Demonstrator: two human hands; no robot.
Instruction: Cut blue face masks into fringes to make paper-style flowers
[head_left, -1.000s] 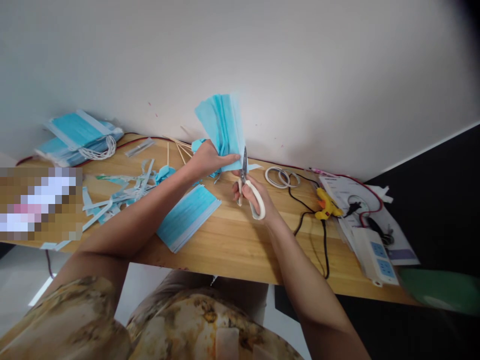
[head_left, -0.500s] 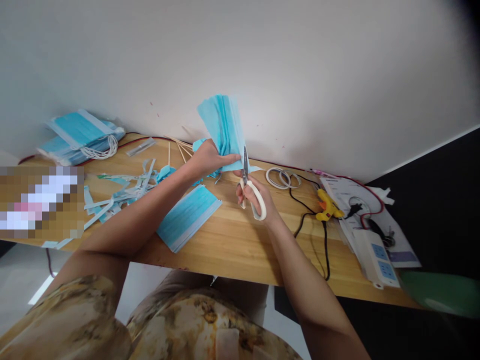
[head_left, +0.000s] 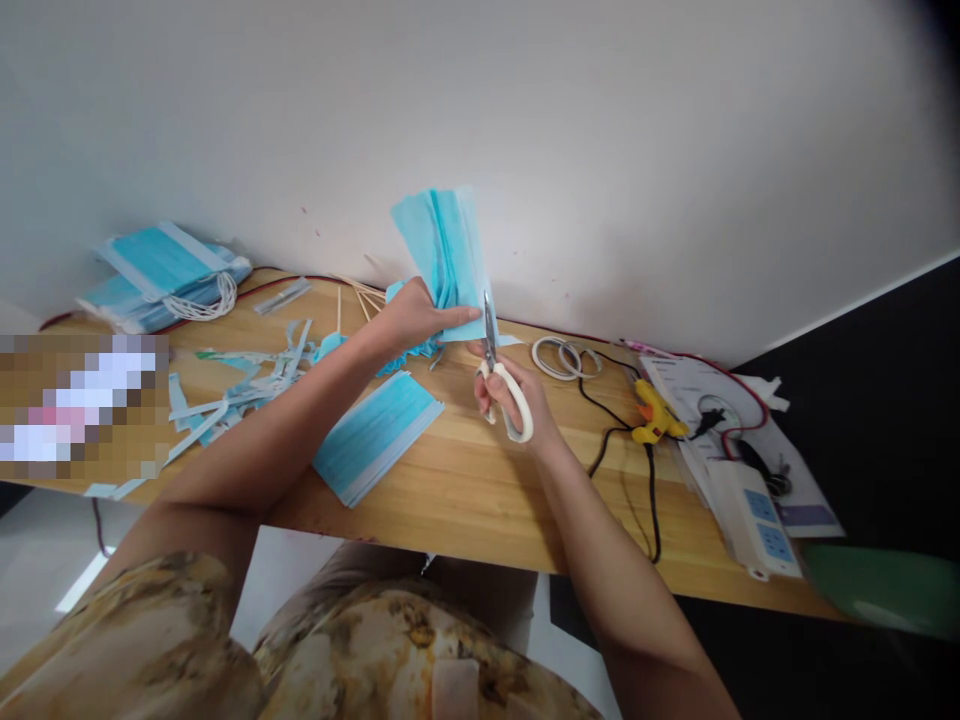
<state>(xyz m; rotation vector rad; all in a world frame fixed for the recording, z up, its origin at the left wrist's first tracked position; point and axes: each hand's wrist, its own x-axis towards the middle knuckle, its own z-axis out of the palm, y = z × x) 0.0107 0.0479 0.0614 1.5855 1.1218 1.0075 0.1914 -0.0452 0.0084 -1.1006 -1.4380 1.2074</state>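
My left hand (head_left: 416, 318) is closed on the lower edge of a blue face mask (head_left: 444, 250), holding it upright above the wooden table (head_left: 480, 490). My right hand (head_left: 506, 392) grips white-handled scissors (head_left: 501, 384), fingers through the loops. The blades point up and meet the mask's right edge just beside my left fingertips. Another blue mask (head_left: 375, 432) lies flat on the table below my left forearm.
A stack of masks (head_left: 161, 275) sits at the back left, with cut strips (head_left: 240, 385) strewn nearby and thin sticks (head_left: 360, 295) by the wall. To the right lie tape rolls (head_left: 562, 355), a yellow glue gun (head_left: 654, 410), black cables, papers and a power strip (head_left: 750, 515).
The scissors have crept slightly up along the mask's right edge. My left hand and the mask have barely shifted.
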